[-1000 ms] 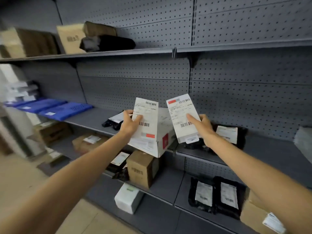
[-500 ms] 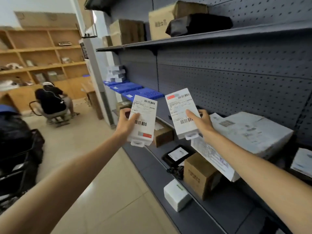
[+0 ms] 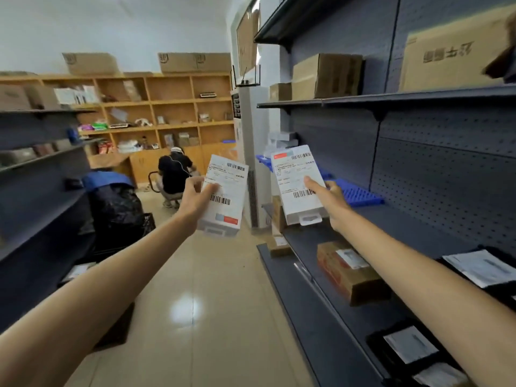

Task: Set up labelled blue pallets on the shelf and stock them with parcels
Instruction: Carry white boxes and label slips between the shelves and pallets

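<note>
Grey shelf (image 3: 405, 222), blue pallets (image 3: 357, 195), maybe two, left hand (image 3: 195, 199) gripping parcel (image 3: 227, 202), right hand (image 3: 331, 198) gripping second parcel (image 3: 296, 185)

Label print on the left parcel (image 3: 223, 196) and right parcel (image 3: 298, 185) is too blurred to read, and most fingers of the left hand (image 3: 192, 199) and right hand (image 3: 328, 195) are hidden behind them. Blue pallets (image 3: 357, 194) are partly covered by the right parcel and right hand. Cardboard box (image 3: 446, 57) top right and black mailers (image 3: 410, 349) bottom right are cut by the frame edge.
</note>
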The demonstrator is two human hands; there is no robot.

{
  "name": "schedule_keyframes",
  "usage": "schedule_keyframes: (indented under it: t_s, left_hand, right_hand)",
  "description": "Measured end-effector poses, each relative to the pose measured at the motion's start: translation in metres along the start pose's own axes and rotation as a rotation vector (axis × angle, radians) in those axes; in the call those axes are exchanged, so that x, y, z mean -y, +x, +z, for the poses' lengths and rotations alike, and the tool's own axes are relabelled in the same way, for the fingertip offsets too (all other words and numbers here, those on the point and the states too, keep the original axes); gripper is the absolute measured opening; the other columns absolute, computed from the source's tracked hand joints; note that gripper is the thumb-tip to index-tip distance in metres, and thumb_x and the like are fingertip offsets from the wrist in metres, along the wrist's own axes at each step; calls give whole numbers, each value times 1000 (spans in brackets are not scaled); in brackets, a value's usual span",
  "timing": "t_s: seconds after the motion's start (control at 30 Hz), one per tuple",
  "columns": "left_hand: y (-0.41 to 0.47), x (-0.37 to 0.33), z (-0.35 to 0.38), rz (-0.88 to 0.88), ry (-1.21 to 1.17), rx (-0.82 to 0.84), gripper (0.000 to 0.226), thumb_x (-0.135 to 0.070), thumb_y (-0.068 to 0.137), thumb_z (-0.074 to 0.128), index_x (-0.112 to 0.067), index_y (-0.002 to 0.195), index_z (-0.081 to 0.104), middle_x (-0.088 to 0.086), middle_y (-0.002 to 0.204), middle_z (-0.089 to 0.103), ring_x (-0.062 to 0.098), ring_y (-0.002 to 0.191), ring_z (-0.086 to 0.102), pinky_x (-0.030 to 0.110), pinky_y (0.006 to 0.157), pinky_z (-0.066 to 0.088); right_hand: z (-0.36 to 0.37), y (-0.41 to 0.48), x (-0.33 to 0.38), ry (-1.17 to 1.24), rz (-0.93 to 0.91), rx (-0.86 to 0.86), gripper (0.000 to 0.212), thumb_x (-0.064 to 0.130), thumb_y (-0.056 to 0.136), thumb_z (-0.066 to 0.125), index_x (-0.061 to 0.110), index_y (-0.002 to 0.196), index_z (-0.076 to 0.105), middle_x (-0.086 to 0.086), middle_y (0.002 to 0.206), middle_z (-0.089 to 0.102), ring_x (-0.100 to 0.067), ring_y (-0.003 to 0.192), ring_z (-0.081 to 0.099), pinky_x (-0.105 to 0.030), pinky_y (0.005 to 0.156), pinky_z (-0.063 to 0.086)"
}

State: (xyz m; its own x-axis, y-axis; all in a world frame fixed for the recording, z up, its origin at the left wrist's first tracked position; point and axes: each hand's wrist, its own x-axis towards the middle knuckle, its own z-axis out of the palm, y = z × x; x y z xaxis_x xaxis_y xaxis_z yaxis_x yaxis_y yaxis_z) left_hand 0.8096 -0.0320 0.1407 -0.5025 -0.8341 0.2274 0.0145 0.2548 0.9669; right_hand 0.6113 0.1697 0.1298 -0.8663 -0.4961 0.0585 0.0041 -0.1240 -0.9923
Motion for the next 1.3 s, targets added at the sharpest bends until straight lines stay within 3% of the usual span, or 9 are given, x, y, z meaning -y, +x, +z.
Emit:
schedule_keyframes:
  t_s: [0.1, 0.2, 0.33, 0.7, 0.83, 0.97, 1.07, 1.2, 1.3]
  left_hand:
    - [65, 3, -10, 15, -8, -6, 28, -25, 97, 56, -25, 118, 37, 5, 102, 62, 13, 70, 64, 21, 46, 50]
    - [120, 25, -5, 5, -32, 8, 30, -23, 98, 56, -19, 122, 39, -7, 96, 56, 11, 69, 64, 20, 45, 54]
    - [183, 76, 14, -76, -54, 48, 38, -24, 95, 59, -15, 128, 42, 9, 110, 65, 18, 74, 69, 24, 49, 55]
    - [402, 153, 56, -121, -65, 7, 39, -25, 94, 60, -14, 128, 42, 5, 103, 66, 12, 69, 67, 18, 44, 50]
    - [509, 156, 57, -103, -50, 7, 34, -25, 95, 59, -18, 122, 40, 10, 108, 65, 15, 71, 67, 21, 46, 52]
    - [607, 176, 52, -68, -28, -21, 32, -26, 95, 58, -20, 121, 40, 9, 109, 65, 16, 76, 69, 22, 51, 55]
    - [673, 208, 45, -118, -49, -48, 42, -27, 93, 61, -16, 130, 43, 10, 113, 67, 20, 82, 72, 27, 55, 57]
    - [763, 242, 43, -159, -96, -58, 45, -28, 92, 61, -11, 131, 46, 14, 114, 68, 23, 82, 73, 27, 50, 56]
    - [834, 257, 55, -174, -85, -43, 39, -28, 93, 61, -13, 126, 45, 12, 107, 67, 23, 82, 70, 30, 53, 54]
  right_hand:
    - [42, 49, 5, 23, -15, 46, 48, 38, 89, 68, 17, 124, 44, 3, 90, 67, -10, 74, 66, -21, 49, 48]
    - [69, 93, -10, 20, 11, 30, 54, 39, 88, 69, 14, 128, 45, -1, 96, 69, -12, 76, 67, -23, 52, 49]
    - [90, 152, -41, 12, 86, -27, 56, 36, 88, 70, 11, 131, 45, -2, 93, 69, -14, 75, 66, -26, 54, 48]
    - [181, 380, -82, -5, 136, -28, 48, 34, 88, 69, 10, 124, 49, -7, 103, 69, -15, 72, 65, -25, 52, 49]
    - [233, 482, -81, -12, 103, 24, 29, 34, 89, 69, 12, 103, 56, -9, 103, 69, -16, 72, 65, -27, 55, 50]
    - [292, 572, -84, -11, 93, 62, 42, 35, 87, 70, 9, 116, 54, -10, 110, 69, -20, 79, 66, -29, 59, 52]
    - [331, 626, -99, -7, 148, 123, 18, 31, 90, 67, 17, 95, 59, -10, 107, 71, -16, 75, 67, -31, 66, 56]
    - [375, 694, -115, -29, 180, 164, 18, 31, 91, 66, 16, 101, 63, -3, 94, 71, -11, 68, 66, -22, 52, 49]
    - [400, 748, -124, -23, 176, 146, 13, 32, 92, 65, 20, 90, 61, 2, 83, 70, -10, 67, 66, -19, 49, 50]
